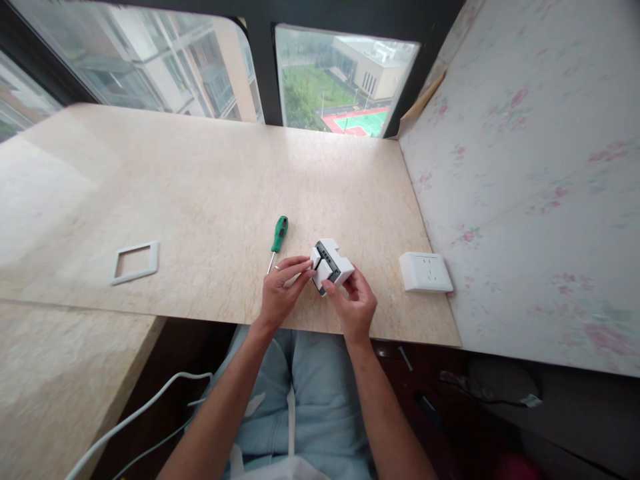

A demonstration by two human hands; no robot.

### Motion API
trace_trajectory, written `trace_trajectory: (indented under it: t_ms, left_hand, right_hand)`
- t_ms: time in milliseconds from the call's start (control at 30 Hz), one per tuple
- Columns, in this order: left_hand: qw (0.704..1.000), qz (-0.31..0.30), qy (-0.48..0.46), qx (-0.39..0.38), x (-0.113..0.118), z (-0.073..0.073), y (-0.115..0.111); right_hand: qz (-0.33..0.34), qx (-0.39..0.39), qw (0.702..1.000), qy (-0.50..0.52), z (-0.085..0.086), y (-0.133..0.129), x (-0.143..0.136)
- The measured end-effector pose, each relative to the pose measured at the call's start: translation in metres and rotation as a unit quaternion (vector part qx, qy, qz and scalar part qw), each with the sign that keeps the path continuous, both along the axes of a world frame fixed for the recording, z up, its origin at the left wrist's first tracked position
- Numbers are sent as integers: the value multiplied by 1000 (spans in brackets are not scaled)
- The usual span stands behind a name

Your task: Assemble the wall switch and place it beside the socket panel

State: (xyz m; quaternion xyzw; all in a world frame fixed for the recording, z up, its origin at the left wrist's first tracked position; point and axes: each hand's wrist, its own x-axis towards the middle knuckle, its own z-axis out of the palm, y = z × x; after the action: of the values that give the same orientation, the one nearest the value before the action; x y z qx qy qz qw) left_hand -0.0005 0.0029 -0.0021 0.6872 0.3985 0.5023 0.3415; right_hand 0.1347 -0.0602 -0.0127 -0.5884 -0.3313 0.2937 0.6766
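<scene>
Over the near edge of the counter, my right hand (359,303) grips a white wall switch (343,261) in its box, thumb on the front and fingers behind. Its face is tilted towards me, with a dark strip and white rocker pieces showing. My left hand (280,293) is closed at the left side of the switch, fingertips pinching a small white rocker piece (315,256). Whether that piece is seated or loose, I cannot tell. Just beyond my left hand lies a green-handled screwdriver (281,233), its tip partly hidden by the fingers.
A white rectangular cover frame (153,259) lies on the stone-patterned counter (225,180) to the left. At right, a white socket box (414,273) sits against the papered wall (520,193). Windows line the back. A white cable (145,407) hangs below at left.
</scene>
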Motion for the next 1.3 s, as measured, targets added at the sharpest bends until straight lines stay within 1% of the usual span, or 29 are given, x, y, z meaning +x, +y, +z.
trace_trajectory:
  t_ms: [200, 333, 467, 567, 633, 700, 800, 867, 967, 1033, 1133, 1300]
  left_hand:
    - [1000, 17, 8, 25, 4, -2, 1]
    - [1000, 1, -1, 19, 4, -3, 2]
    - [1000, -17, -7, 15, 5, 0, 5]
    - [1000, -13, -18, -3, 6, 3, 8]
    - [998, -14, -41, -41, 5, 4, 11]
    - [990, -39, -77, -112, 3, 4, 14]
    - [959, -100, -135, -229, -2, 4, 19]
    - [938, -142, -157, -273, -4, 4, 21]
    - [917, -228, -150, -292, -7, 7, 21]
    - [909, -269, -137, -287, -7, 10, 19]
    - [910, -280, -122, -282, -7, 16, 17]
    - [915, -265, -98, -287, -4, 22, 11]
  right_hand:
    - [1, -4, 1000, 15, 0, 0, 1]
    - [4, -15, 999, 44, 3, 1, 2]
    - [16, -12, 997, 78, 8, 1, 4]
    - [20, -12, 996, 89, 10, 1, 6]
    - [29, -17, 995, 95, 9, 0, 7]
    - [46, -18, 993, 104, 8, -1, 9]
    - [69, -10, 991, 116, 6, -2, 12]
    - [81, -7, 990, 117, 6, -3, 14]
    - [95, -8, 987, 126, 9, -4, 17]
    - [102, -6, 984, 143, 11, -5, 19]
    - [115, 0, 978, 172, 13, -6, 22]
    - [134, 1, 972, 192, 13, -6, 25]
